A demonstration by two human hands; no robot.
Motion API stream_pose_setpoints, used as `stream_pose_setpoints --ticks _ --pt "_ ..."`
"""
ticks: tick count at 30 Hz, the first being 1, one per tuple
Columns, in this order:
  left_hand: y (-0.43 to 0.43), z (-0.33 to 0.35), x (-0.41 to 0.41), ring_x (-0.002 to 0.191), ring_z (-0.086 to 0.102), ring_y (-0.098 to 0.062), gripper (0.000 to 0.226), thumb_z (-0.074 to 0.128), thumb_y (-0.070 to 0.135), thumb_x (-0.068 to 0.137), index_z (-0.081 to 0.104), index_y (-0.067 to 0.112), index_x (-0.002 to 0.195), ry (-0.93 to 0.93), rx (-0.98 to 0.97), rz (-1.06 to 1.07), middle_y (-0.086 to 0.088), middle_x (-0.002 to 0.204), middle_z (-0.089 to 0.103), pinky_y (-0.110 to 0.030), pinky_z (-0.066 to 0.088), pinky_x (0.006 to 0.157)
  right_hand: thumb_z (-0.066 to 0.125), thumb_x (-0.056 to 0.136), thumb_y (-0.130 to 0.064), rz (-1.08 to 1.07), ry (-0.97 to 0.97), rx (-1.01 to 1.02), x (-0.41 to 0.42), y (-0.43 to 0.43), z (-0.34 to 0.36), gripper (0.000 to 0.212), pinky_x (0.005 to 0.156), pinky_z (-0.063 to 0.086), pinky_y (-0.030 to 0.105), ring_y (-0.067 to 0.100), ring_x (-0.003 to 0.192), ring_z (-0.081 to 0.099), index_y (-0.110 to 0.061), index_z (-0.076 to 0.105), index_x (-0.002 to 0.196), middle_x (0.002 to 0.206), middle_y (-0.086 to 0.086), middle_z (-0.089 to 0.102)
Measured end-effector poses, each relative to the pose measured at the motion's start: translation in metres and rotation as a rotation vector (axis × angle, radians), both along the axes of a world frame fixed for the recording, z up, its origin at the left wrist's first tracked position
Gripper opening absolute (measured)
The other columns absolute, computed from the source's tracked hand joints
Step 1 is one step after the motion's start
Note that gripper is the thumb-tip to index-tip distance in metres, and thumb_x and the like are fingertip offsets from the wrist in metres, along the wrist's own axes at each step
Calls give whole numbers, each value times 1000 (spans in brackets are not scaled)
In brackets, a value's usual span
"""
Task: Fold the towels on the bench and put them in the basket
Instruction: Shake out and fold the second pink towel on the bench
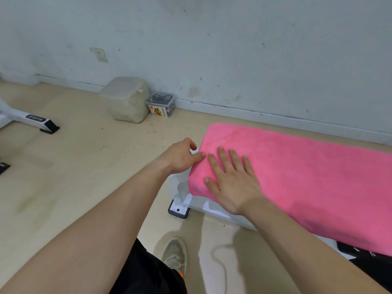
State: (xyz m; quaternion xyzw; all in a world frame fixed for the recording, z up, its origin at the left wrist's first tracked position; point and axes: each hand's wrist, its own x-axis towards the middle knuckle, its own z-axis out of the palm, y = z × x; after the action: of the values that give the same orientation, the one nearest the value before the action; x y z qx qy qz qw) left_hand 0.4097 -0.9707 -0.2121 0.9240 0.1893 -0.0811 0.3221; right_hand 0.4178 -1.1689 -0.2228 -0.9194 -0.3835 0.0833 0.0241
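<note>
A bright pink towel (307, 177) lies spread over a white bench (184, 196), covering its top and hanging down the near side. My right hand (231, 181) rests flat on the towel near its left end, fingers spread. Just off the bench's left end, my left hand (182, 158) has its fingertips at the towel's left edge, fingers curled; whether it pinches the cloth I cannot tell. No basket is in view.
A beige lidded plastic bin (125, 98) and a small clear box (162, 105) stand against the wall. Another white frame foot (40, 122) sits at the left. My shoe (176, 255) is on the pale floor below the bench's black foot (179, 211).
</note>
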Motion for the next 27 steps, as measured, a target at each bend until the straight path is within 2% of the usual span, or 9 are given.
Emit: stream_pose_setpoints --ticks 3,6,8,10,14,18,20,24,27 --pt "1 7 -17 69 64 -18 34 66 48 90 57 17 100 74 -149 -4 -5 94 70 -30 49 61 17 98 -58 -22 -2 45 -3 2 6 70 122 -1 51 29 153 -3 -25 8 159 167 4 -4" --pt "3 12 -24 59 61 -17 30 67 44 91 61 14 92 66 -128 -40 -4 81 69 -24 41 52 42 95 -50 -53 -46 121 -8 5 15 59 120 18 46 30 145 24 -26 39 149 161 2 24" --pt "3 16 -24 59 61 -16 29 67 41 92 64 12 85 60 -98 -72 -3 77 69 -22 41 52 50 91 -46 -77 -72 198 -11 8 19 45 104 37 40 26 124 43 -29 56 133 140 -3 48" --pt "5 17 -22 59 61 -15 28 68 38 92 65 13 78 62 -101 -92 -2 75 69 -24 46 59 53 90 -39 -103 -27 257 -12 13 22 33 88 45 37 23 107 52 -30 63 120 119 -5 56" --pt "5 23 -18 57 58 -12 23 68 28 90 65 14 73 54 -143 -110 4 68 64 -19 44 56 52 85 -36 -162 86 279 -14 25 23 27 81 48 34 21 99 61 -33 63 109 108 -8 63" --pt "3 34 -16 55 50 -11 16 66 19 85 69 14 70 51 -230 -117 3 65 60 -15 37 45 46 72 -77 -301 82 223 -18 40 24 50 80 47 36 21 86 62 -32 56 89 89 -10 62" --pt "3 37 -15 52 43 -11 16 66 18 83 68 14 67 56 -275 -126 3 61 56 -18 34 46 41 70 -84 -360 9 210 -19 48 19 60 79 48 37 23 83 62 -28 56 87 85 -8 62" --pt "6 41 -11 56 41 -13 17 69 23 81 70 17 65 63 -255 -111 4 61 53 -21 32 48 43 86 -59 -362 -25 263 -15 52 11 38 76 45 36 26 81 62 -24 57 85 85 -4 66" --pt "6 34 5 59 45 -15 19 67 29 86 71 13 76 -17 -219 13 -1 70 58 -24 35 54 48 83 -39 -349 30 283 -12 49 16 20 71 41 36 27 73 56 -20 52 78 76 -3 60"
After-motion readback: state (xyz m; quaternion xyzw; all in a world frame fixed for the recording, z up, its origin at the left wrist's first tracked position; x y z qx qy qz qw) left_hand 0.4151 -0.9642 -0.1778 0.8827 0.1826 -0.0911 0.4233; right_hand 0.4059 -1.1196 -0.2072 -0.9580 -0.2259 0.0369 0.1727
